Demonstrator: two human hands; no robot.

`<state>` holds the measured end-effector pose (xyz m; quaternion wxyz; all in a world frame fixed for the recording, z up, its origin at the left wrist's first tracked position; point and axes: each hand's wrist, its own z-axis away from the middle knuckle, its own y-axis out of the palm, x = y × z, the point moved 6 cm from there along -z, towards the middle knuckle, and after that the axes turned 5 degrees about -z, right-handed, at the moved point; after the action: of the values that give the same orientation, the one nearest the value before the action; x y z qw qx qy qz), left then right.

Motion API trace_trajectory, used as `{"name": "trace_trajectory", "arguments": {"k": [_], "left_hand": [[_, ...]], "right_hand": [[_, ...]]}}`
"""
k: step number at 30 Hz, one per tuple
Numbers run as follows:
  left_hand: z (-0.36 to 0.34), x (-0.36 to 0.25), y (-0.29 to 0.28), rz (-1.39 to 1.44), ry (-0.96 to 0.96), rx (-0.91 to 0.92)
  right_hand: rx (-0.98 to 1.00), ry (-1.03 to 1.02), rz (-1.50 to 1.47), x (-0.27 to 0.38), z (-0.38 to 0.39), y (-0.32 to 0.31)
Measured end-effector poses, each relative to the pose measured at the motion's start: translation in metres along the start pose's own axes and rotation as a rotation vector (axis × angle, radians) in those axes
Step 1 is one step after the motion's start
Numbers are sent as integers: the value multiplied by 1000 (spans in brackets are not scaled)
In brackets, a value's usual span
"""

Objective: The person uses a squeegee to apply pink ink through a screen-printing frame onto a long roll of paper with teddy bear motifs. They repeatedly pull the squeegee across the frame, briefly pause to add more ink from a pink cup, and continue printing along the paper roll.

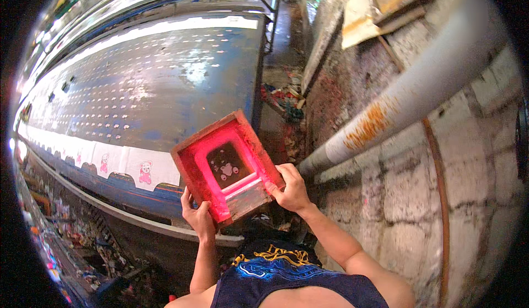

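Long blue counter (165,87) runs off to your left w/ printed cloth pieces (144,171) along its near edge. Your left hand (196,215) grips the red screen frame's (227,166) bottom corner, right hand (290,188) clamps its right side, prob. keeping it level, clear of the pipe (419,87).

Framed screen (227,167) between both hands, long table (149,87) behind and left, pipe (408,96) and wall (474,187) right.

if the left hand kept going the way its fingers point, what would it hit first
The left hand already grips the red printing frame. Past that, likely the long blue printing table, though depth is unclear.
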<state>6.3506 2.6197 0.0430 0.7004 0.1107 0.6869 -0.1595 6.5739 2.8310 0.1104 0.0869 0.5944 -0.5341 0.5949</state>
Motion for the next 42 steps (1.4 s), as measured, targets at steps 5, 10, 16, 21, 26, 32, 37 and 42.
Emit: {"name": "trace_trajectory", "arguments": {"k": [5, 10, 16, 21, 26, 32, 37, 42], "left_hand": [[-16, -1, -10, -24, 38, -272], [-18, -22, -25, -55, 47, -517], [9, -38, -46, -51, 28, -834], [36, -45, -48, -81, 20, -1014], [40, -50, -12, -107, -10, -1141], [-20, -63, 72, -116, -27, -1185], [-114, -66, 163, -92, -24, -1072], [-230, -68, 277, -33, -18, -871]], "right_hand": [[166, -113, -72, 1, -75, 37], [300, -205, -152, 13, -137, 81], [465, -281, -363, 35, -171, 139], [665, -383, -426, 49, -184, 173], [797, -421, -515, 41, -216, 179], [840, -430, -524, 6, -308, 155], [748, -425, -474, -53, -419, 113], [540, -408, -373, -121, -533, 54]]}}
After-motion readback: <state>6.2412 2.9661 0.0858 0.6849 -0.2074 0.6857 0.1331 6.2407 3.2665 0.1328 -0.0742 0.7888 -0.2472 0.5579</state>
